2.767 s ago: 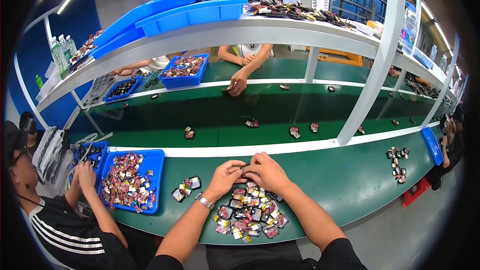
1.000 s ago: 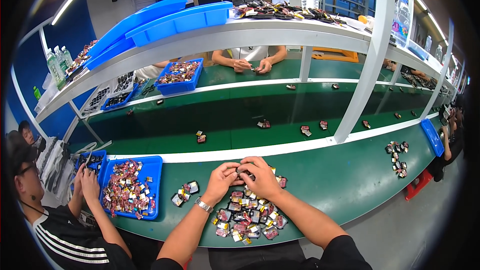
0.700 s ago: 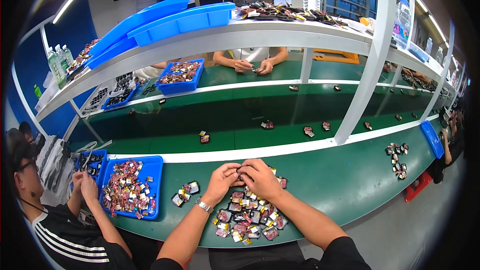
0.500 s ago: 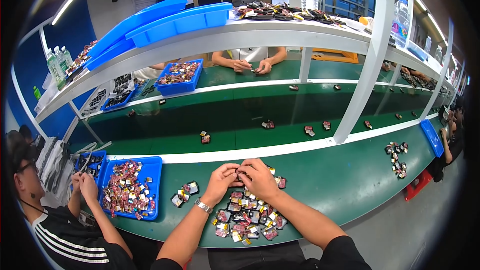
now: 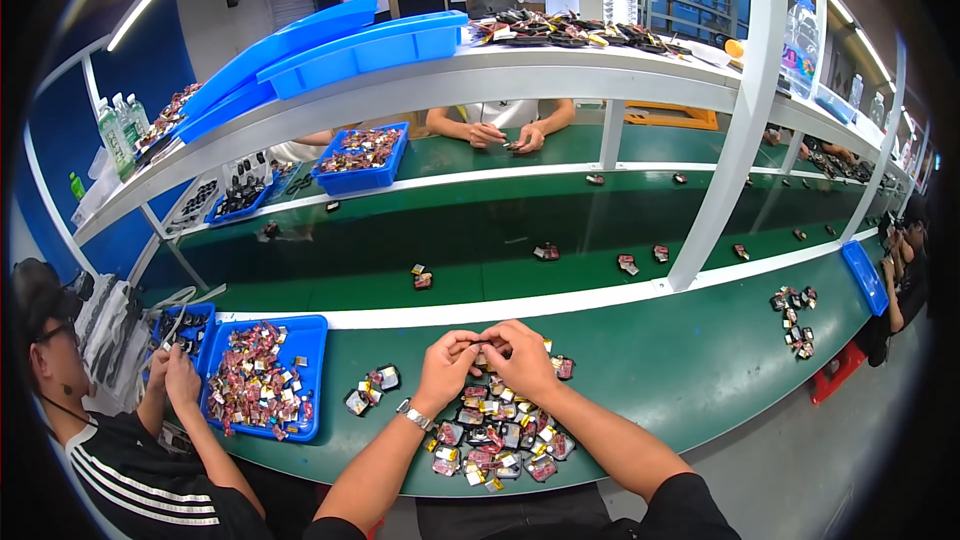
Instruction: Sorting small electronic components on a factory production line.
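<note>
My left hand (image 5: 446, 368) and my right hand (image 5: 516, 358) meet above the green bench, fingers closed and fingertips pinched together. A dark edge shows between them, but the small thing they hold is mostly hidden. Below and between my forearms lies a pile of small electronic assemblies (image 5: 492, 437), with black casings, red circuit boards and silver-and-yellow battery cells. The pile's far end reaches under my right hand. Left of my left hand lie a few more such assemblies (image 5: 384, 377), apart from the pile.
A blue tray (image 5: 323, 380) of red-wired parts stands at left, beside a co-worker's hands (image 5: 180, 375). Beyond a white rail, spaced assemblies (image 5: 546, 252) lie on a dark green belt (image 5: 480, 220). A white post (image 5: 725, 130) rises at right; a shelf (image 5: 600, 70) crosses above.
My hands stay together; their fingers have shifted, with the right hand's fingertips now more level with the left's. The assemblies on the belt have moved slightly right.
</note>
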Tool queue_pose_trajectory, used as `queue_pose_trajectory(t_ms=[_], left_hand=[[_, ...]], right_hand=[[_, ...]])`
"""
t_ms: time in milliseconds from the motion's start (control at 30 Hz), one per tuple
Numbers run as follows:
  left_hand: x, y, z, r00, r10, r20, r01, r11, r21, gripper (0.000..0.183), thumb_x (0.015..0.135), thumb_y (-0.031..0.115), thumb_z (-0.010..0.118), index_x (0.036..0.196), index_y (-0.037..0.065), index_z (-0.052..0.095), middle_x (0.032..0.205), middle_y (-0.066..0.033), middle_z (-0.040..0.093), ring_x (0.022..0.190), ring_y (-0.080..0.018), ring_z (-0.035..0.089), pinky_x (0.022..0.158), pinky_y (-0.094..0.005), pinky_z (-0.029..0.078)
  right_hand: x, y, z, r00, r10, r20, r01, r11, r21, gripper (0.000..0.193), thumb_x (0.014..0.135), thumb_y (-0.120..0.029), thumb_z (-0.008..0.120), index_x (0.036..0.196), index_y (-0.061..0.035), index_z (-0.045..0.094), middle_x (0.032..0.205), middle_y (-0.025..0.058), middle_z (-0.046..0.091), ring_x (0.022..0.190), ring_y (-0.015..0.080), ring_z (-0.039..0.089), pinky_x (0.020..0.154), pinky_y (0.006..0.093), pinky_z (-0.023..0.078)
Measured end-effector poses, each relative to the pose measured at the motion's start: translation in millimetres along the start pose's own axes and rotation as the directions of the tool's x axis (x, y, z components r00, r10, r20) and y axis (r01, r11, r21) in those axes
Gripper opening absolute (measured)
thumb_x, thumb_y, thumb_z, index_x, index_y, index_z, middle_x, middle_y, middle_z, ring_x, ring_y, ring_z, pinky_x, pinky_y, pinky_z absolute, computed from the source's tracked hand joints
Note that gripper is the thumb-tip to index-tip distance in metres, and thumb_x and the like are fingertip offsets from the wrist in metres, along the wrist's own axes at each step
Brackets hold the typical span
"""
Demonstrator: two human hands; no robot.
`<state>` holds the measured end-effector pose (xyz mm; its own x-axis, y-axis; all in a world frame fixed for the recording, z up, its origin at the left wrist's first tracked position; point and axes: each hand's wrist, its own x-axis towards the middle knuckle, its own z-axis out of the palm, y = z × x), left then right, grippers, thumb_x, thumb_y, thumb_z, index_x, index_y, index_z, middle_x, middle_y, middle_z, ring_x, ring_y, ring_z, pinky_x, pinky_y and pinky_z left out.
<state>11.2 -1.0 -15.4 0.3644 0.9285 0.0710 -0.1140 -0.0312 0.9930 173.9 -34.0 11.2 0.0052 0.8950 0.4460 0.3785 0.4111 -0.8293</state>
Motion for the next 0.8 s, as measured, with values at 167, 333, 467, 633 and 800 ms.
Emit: queue_pose_trajectory(t_ms=[167,333,467,633,800], left_hand=[[-1.6,3.7,-0.1,0.992,0.080,0.101,-0.068,0.992,-0.110,0.034,0.092,0.000,0.057,0.125,-0.004,0.049,0.111,-0.0131,0.063,0.089,-0.0157,0.064,0.073,-0.0274,0.056],[-1.2,10.7,-4.2,0.996,0.048,0.075,-0.033,0.982,-0.187,0.044,0.090,-0.001,0.055,0.132,-0.003,0.041,0.124,-0.0193,0.056,0.098,-0.0229,0.064,0.081,-0.0337,0.056],[1.5,6.9,-4.7,0.998,0.035,0.051,-0.024,0.980,-0.200,0.046,0.091,0.000,0.054,0.134,-0.003,0.038,0.131,-0.0213,0.051,0.104,-0.0268,0.063,0.084,-0.0368,0.056],[1.7,4.0,-6.9,0.997,0.026,0.068,-0.014,0.986,-0.169,0.035,0.092,0.002,0.053,0.126,-0.004,0.047,0.129,-0.0193,0.054,0.104,-0.0245,0.063,0.084,-0.0355,0.056],[-2.4,7.6,-6.8,0.997,0.019,0.080,-0.005,0.986,-0.165,0.033,0.092,0.001,0.055,0.124,-0.004,0.051,0.123,-0.0162,0.058,0.103,-0.0206,0.062,0.081,-0.0312,0.056]], right_hand=[[2.6,-1.2,-3.3,0.999,0.005,-0.050,-0.004,1.000,0.028,0.013,0.081,-0.001,0.068,0.093,0.0039,0.065,0.093,0.0115,0.065,0.077,0.0172,0.069,0.069,0.0262,0.057],[28.6,14.4,-5.5,0.988,0.110,-0.105,-0.100,0.990,0.098,0.014,0.080,-0.002,0.071,0.091,0.0040,0.066,0.089,0.0102,0.067,0.077,0.0145,0.068,0.069,0.0257,0.055],[88.5,63.1,-18.0,0.919,0.308,-0.245,-0.310,0.950,0.033,0.019,0.076,-0.009,0.076,0.089,0.0017,0.067,0.082,0.0093,0.071,0.075,0.0139,0.067,0.068,0.0281,0.053],[114.5,99.4,-25.4,0.950,0.145,-0.275,-0.214,0.947,-0.240,0.022,0.072,-0.009,0.075,0.089,0.0001,0.065,0.083,0.0122,0.066,0.079,0.0270,0.066,0.075,0.0377,0.053],[120.0,115.3,-82.5,0.849,0.152,-0.507,-0.454,0.699,-0.552,0.044,0.072,-0.018,0.074,0.108,0.0010,0.058,0.114,0.0217,0.056,0.111,0.0382,0.051,0.093,0.0433,0.044]])
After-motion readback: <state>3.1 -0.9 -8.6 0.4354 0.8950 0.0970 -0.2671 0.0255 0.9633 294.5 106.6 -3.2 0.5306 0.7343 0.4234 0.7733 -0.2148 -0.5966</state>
